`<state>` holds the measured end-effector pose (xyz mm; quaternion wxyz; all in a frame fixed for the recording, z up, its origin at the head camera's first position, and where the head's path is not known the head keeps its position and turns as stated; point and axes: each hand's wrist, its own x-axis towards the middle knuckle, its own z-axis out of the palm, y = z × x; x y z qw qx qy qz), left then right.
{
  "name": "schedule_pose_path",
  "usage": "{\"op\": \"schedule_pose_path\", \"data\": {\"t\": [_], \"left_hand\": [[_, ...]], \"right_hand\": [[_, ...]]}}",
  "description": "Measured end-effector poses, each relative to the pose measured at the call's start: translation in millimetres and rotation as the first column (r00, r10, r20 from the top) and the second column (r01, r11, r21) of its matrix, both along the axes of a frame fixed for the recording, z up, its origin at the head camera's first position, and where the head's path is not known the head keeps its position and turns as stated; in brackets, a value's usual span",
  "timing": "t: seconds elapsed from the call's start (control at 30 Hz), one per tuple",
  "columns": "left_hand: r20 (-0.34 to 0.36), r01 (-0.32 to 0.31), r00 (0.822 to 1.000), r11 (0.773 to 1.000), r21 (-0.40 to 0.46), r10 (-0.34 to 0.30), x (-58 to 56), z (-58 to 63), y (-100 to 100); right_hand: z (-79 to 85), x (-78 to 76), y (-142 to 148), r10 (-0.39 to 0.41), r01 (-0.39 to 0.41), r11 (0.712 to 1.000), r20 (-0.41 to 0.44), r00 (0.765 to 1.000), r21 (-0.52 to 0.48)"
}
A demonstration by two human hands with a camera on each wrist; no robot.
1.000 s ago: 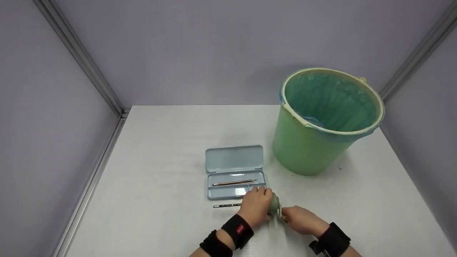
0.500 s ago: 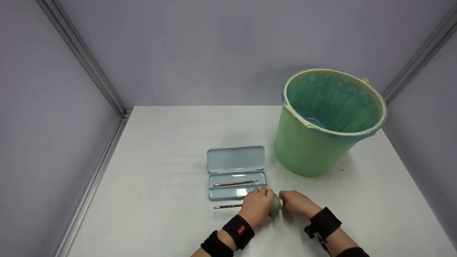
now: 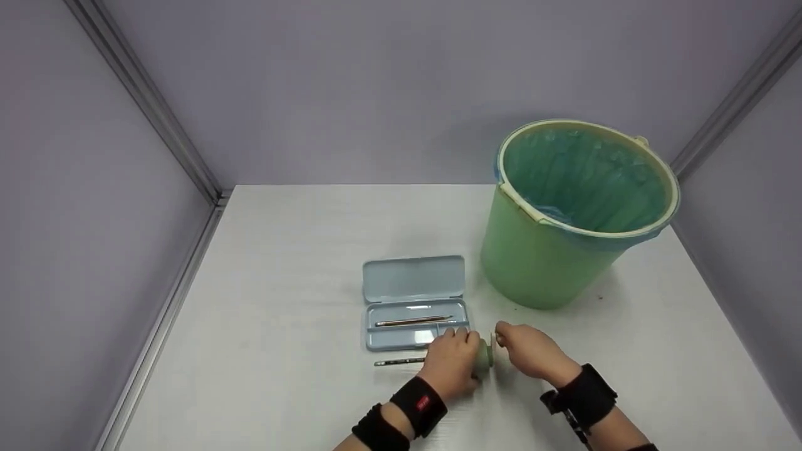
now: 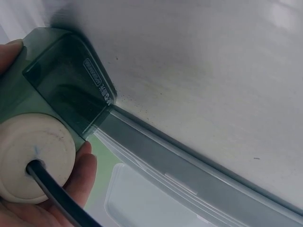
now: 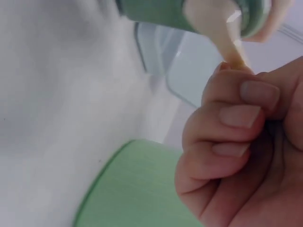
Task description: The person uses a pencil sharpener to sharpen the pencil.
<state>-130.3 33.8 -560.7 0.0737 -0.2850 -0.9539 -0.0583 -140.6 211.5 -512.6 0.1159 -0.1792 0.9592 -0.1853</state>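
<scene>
One green pencil sharpener (image 3: 483, 357) sits at four o'clock from the blue pencil case (image 3: 410, 280). The left hand (image 3: 448, 363) grips it; the right hand (image 3: 531, 351), its crank (image 5: 226, 43). A pencil (image 3: 399, 361) sticks out at nine o'clock. Best hold steady and turn slowly.

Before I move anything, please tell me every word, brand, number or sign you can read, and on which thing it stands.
No text can be read with certainty.
Green sharpener: white lettering, sideways, too small and blurred to quote.
Black band on left wrist: red label, unreadable.
Pencil: marks too small to read.
</scene>
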Motion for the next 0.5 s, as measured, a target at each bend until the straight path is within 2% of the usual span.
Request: {"op": "schedule_pose_path", "data": {"t": [0.13, 0.27, 0.4, 0.5], "left_hand": [[-0.026, 0.002, 1.0, 1.0, 0.004, -0.002, 0.1, -1.4, -1], [-0.056, 0.004, 0.998, 1.0, -0.003, -0.004, -0.3, -2.8, -1], [-0.068, -0.003, 0.998, 1.0, -0.013, 0.002, -1.7, -4.2, -2], [-0.073, -0.009, 0.997, 1.0, -0.012, 0.008, -2.6, -4.6, -3]], "right_hand": [[7.0, 16.5, 2, 0.036, -0.036, 0.999, 0.016, 0.999, -0.004], [4.8, 31.9, 3, 0.052, -0.05, 0.999, 0.095, 0.994, -0.021], [-9.3, 41.5, 2, 0.047, -0.045, 0.999, 0.173, 0.984, -0.016], [-24.7, 42.1, -1, 0.016, -0.018, 1.0, 0.204, 0.979, 0.007]]}}
